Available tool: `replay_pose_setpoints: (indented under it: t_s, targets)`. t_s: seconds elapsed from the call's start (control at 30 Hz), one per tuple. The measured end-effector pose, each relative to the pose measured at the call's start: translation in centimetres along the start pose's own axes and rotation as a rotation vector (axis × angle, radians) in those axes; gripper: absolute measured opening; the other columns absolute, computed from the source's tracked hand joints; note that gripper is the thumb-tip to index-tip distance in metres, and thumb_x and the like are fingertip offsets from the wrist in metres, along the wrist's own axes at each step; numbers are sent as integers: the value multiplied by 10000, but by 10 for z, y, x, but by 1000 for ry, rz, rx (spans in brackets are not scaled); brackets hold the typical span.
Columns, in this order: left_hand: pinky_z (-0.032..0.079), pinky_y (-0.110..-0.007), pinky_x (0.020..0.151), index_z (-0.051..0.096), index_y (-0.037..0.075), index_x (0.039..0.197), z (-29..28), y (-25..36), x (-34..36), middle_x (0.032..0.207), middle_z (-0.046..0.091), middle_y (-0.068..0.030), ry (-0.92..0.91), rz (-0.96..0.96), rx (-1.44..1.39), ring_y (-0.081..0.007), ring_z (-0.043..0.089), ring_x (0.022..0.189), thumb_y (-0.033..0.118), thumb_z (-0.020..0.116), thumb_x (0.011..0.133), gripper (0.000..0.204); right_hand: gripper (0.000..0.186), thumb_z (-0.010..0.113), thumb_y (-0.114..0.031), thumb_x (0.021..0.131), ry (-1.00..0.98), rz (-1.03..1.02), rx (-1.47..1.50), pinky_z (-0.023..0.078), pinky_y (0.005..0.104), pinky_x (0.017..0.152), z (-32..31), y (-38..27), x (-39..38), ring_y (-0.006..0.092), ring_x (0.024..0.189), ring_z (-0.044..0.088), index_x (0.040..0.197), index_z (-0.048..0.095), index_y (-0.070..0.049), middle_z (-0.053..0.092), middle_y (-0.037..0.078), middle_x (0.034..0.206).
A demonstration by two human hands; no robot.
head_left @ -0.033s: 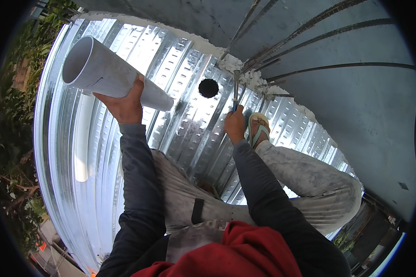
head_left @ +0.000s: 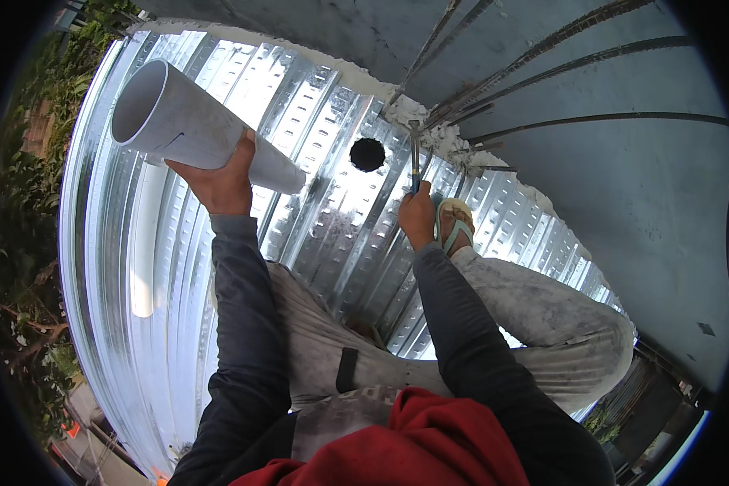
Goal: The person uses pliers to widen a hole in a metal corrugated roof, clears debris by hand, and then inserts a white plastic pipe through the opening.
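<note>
My left hand [head_left: 223,180] is wrapped round a grey plastic pipe [head_left: 194,121], thumb on its upper side. The pipe lies slanted, its open end toward the far left and its other end low over the metal decking [head_left: 332,219]. To the right, my right hand [head_left: 417,217] is closed on the grip of a hammer [head_left: 415,158] with a metal shaft, its small head pointing away from me, close to the broken concrete edge. Between the pipe and the hammer, a round dark hole [head_left: 367,155] with a jagged rim is cut through the decking.
Several rusty steel bars [head_left: 575,125] stick out from the broken concrete [head_left: 409,113] along the grey wall [head_left: 616,194]. A white pipe length [head_left: 143,251] lies on the decking at left. My sandalled foot [head_left: 455,227] rests beside my right hand. Greenery [head_left: 24,243] lies past the left edge.
My right hand and the hammer have shifted very slightly to the right. The pipe in my left hand is almost unmoved.
</note>
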State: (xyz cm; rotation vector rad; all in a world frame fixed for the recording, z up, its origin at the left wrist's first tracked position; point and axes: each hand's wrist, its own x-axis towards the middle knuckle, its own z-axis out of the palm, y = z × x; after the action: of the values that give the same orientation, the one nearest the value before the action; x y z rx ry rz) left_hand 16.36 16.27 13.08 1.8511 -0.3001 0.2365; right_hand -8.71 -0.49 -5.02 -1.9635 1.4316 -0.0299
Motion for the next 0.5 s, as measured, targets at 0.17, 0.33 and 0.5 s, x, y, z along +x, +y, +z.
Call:
replay_pose_setpoints:
  t_s: [0.17, 0.33, 0.5]
  targets:
    - [524, -504, 970, 200, 24, 1434, -3, 0, 1, 1238, 498, -232, 3, -27, -34, -385, 593, 1136, 241, 867, 625, 1071, 330, 553, -154, 938, -197, -152, -161, 514, 578, 787, -28, -6, 24, 492, 893, 671, 1219, 443, -19, 681, 312, 920]
    - [511, -495, 984, 216, 27, 1433, -8, 1, 5, 1255, 496, -226, -1, -74, -40, -371, 582, 1154, 223, 866, 642, 1042, 335, 536, -149, 944, -214, -207, -208, 511, 564, 836, -53, -18, 48, 487, 935, 666, 1236, 444, -12, 679, 315, 964]
    - [469, -465, 1027, 234, 20, 1453, -10, -1, 6, 1270, 500, -199, 20, -84, -88, -334, 560, 1186, 171, 869, 656, 1029, 351, 524, -137, 938, -414, -284, -408, 507, 558, 845, -62, -19, 59, 481, 957, 663, 1253, 449, -2, 678, 314, 980]
